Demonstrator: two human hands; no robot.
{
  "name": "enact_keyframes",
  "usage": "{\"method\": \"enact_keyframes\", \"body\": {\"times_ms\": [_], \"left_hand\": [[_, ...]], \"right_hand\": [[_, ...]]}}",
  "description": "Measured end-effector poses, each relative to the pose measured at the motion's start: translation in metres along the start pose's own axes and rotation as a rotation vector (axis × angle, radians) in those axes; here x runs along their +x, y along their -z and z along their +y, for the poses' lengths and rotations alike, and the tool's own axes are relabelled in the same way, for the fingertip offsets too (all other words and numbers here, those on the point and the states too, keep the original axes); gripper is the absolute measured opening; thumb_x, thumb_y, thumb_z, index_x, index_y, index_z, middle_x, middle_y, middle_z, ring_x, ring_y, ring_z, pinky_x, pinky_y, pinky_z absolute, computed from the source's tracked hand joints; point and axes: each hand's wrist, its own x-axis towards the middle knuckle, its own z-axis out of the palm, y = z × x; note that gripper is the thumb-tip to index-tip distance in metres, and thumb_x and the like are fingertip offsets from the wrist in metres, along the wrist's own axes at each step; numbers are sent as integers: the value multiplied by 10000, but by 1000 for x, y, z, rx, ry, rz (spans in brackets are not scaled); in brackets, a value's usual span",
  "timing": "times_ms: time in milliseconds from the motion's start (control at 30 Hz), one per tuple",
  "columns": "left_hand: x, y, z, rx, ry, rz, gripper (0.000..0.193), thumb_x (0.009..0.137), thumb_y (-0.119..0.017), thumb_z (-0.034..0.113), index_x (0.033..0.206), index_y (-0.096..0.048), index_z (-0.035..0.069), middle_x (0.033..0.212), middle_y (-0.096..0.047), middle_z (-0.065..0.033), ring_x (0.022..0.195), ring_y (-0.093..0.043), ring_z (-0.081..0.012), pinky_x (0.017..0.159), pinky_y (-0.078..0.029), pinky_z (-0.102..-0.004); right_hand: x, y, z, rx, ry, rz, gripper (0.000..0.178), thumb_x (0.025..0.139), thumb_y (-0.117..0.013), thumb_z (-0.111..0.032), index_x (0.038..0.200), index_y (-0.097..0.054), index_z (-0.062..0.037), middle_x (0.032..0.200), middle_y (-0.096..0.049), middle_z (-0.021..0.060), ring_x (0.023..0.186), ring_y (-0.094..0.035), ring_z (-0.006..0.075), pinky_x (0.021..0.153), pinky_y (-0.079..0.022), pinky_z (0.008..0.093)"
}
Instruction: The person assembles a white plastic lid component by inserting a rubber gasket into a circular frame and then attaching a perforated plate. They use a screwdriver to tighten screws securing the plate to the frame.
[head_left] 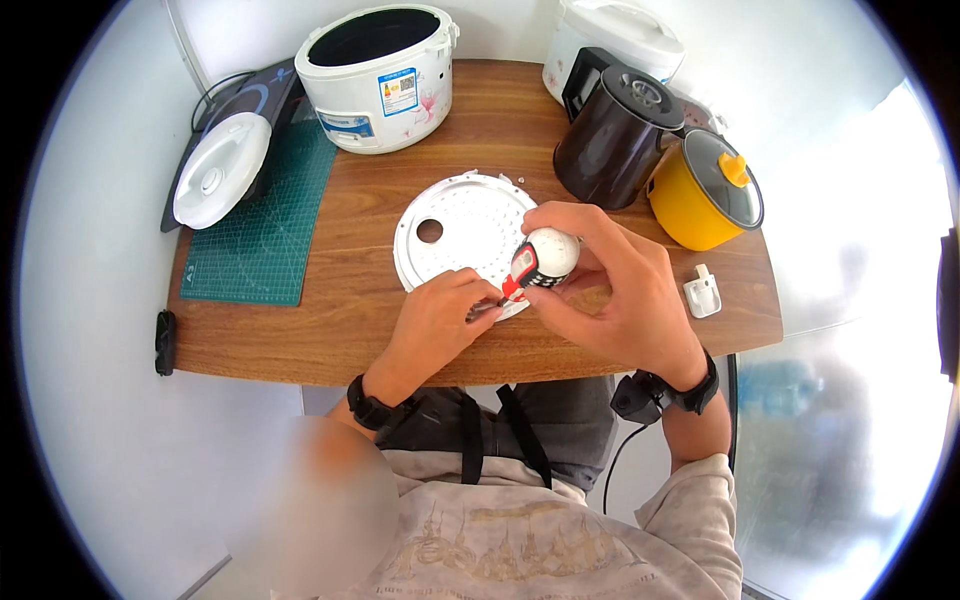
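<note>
My right hand [625, 290] is closed around a stubby screwdriver [549, 258] with a rounded white end and black and red parts. The tool is tilted, its red end pointing down to the left. My left hand [445, 318] is beside that end, thumb and fingertips pinched together; what lies between them is too small and hidden to make out. Under both hands lies a round white perforated plastic plate [462, 213], with one larger hole left of its middle. My hands cover its near right edge.
At the back stand an open white rice cooker [375, 85], a dark kettle [612, 140] and a yellow pot [700, 195]. A white lid [222, 170] rests on a dark cooktop over a green cutting mat [255, 255]. A small white part [703, 296] lies at right.
</note>
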Motion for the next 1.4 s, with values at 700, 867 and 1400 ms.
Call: {"method": "enact_keyframes", "body": {"times_ms": [700,867,1400], "left_hand": [[-2,-3,-1,46,-19,21,166,858,-736,200,1003,-697,128,918,-644,-35,893,-652,-261,757,-535,-383],[2,-4,-3,23,-52,5,183,865,-730,203,1018,-676,117,919,-638,-46,893,-647,-278,770,-530,-399],[13,9,-8,-143,96,-234,209,870,-736,216,1043,-684,110,966,-683,-47,906,-677,-254,776,-525,-376]], "right_hand": [[14,-16,-3,-379,106,109,405,805,-832,-301,1095,-640,-91,1071,-629,66,705,-660,250,578,-544,339],[13,-8,-10,-341,177,4,454,842,-774,-254,1234,-606,-101,1128,-610,94,788,-680,290,657,-562,389],[31,8,-24,-726,20,-66,455,882,-716,-490,765,-614,-62,576,-571,96,481,-574,290,441,-425,373]]}}
